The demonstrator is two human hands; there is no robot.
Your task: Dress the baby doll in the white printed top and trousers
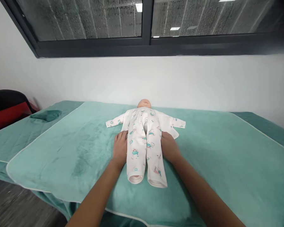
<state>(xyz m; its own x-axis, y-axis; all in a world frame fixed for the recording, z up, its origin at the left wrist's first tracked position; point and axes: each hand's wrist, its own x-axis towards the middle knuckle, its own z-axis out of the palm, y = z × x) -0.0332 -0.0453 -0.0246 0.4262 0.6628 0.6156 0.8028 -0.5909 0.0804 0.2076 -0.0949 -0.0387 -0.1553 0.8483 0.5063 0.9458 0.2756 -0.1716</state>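
Note:
A baby doll lies on its back with only its head showing. Its white baby top has printed sleeves stretched out to both sides. White printed baby trousers are spread over the front of the top, legs pointing toward me, with a gap between the legs near the crotch. My left hand is closed at the left edge of the trousers, fingertips hidden by the cloth. At the opposite edge, my right hand grips the trousers in the same way, its fingertips also out of sight.
A light green plush blanket with pale piping lies over a darker green bedcover. Behind stands a white wall under a dark-framed window. A red and black object is at far left.

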